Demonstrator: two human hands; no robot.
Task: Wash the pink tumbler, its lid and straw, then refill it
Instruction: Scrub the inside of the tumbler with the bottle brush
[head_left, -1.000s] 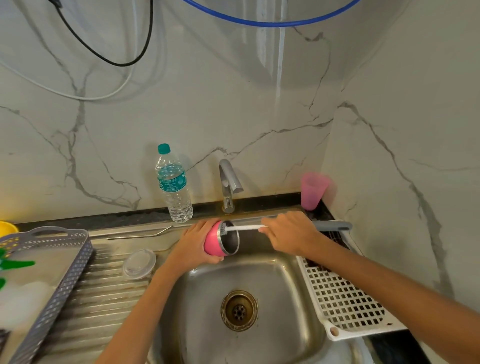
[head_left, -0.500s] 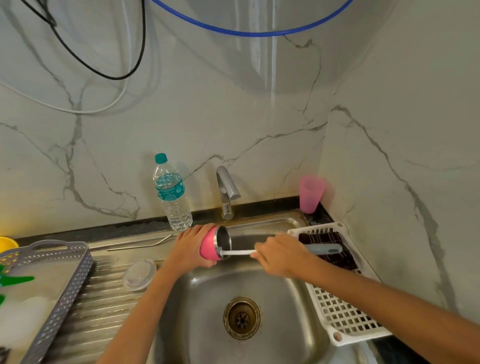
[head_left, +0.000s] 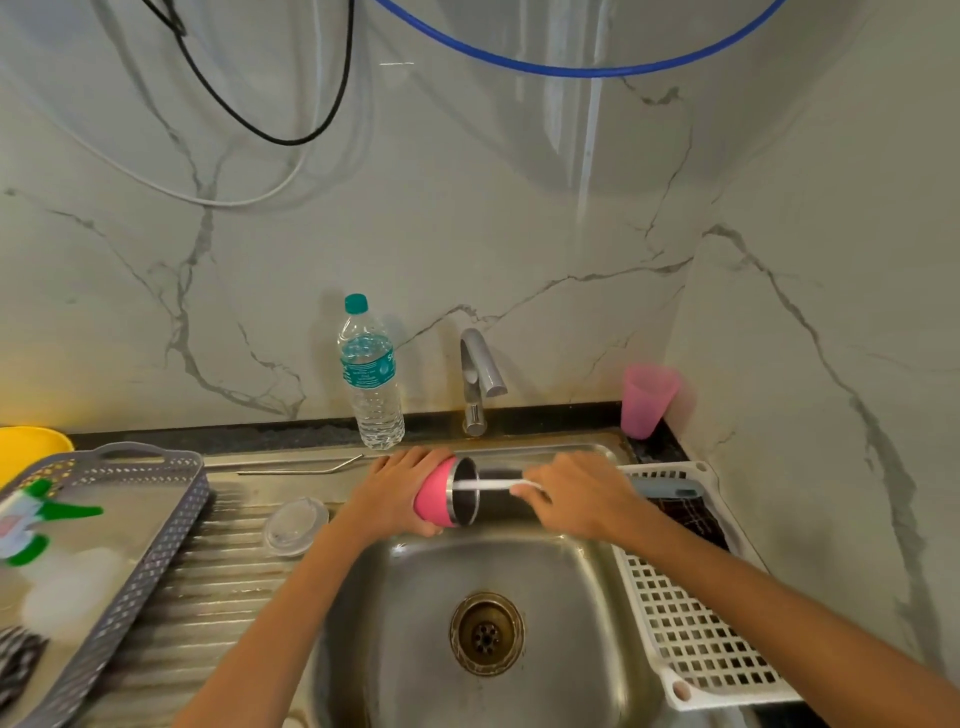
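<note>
A brushed stainless-steel sink (head_left: 550, 566) with a ribbed draining board (head_left: 208, 597) gives a dull sheen below a glossy, marble-veined wall (head_left: 467, 234). The tumbler (head_left: 434, 499) has a matt pink coat over a bright steel rim and lining. Its lid (head_left: 295, 526) is clear plastic and the straw (head_left: 301, 470) bare metal. The brush (head_left: 488, 486) has a smooth white stem. The bottle (head_left: 371, 384) is clear ridged plastic, the cup (head_left: 647, 397) translucent pink plastic. The white lattice rack (head_left: 691, 639) and grey perforated basket (head_left: 150, 545) look plastic. The tap (head_left: 480, 371) is satin metal.
</note>
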